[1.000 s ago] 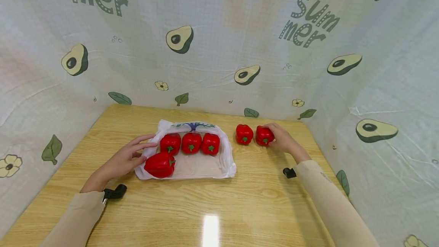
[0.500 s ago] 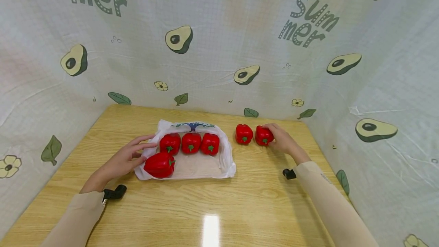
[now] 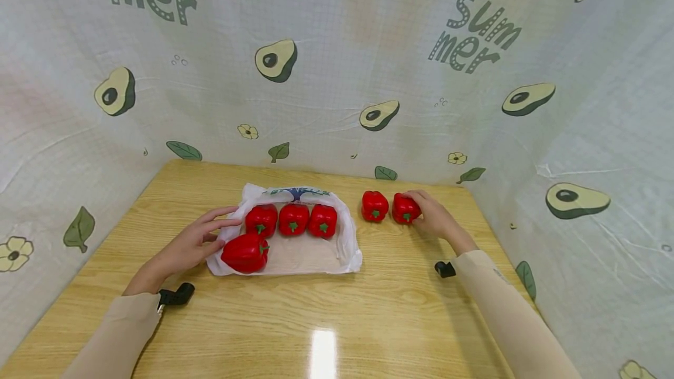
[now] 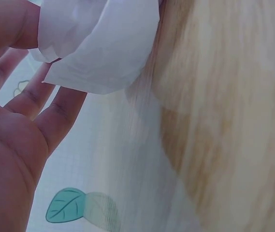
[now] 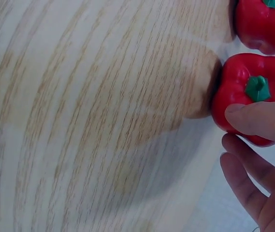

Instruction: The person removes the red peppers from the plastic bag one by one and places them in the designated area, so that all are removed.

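right fingers: thumb (image 5: 255, 118) laid across the front of the far-right pepper (image 3: 406, 208), other fingers curled round its far side; grasping it
right hand: right hand (image 3: 434, 215) low on the table (image 3: 368, 320), palm against the pepper's right flank; beige sleeve runs back to the lower right
far-right pepper: red, green stem facing the camera, sits on bare wood near the table's back right, outside the bag
neighbour pepper: second loose pepper (image 3: 374, 205) just beside it on the left, small gap between them, also on bare wood; wrist view shows both close together
left fingers: fingers (image 4: 55, 116) fairly straight and spread, thumb (image 3: 223, 213) out toward the bag edge; the wrist view shows the bag's white edge lying over the fingertips, pinch not clear
left hand: left hand (image 3: 189, 244) rests at the left rim of the bag, just beside the big pepper; whether it touches that pepper, cannot tell
bag: white plastic bag (image 3: 344, 244) lying flat and open mid-table, blue print at its back edge
big pepper: big pepper (image 3: 245, 252) on its side at the bag's front left corner
row: three peppers (image 3: 293, 219) side by side along the back of the bag, stems forward
backdrop: backdrop cloth (image 3: 337, 75) with avocados and "summer" lettering on three sides of the table
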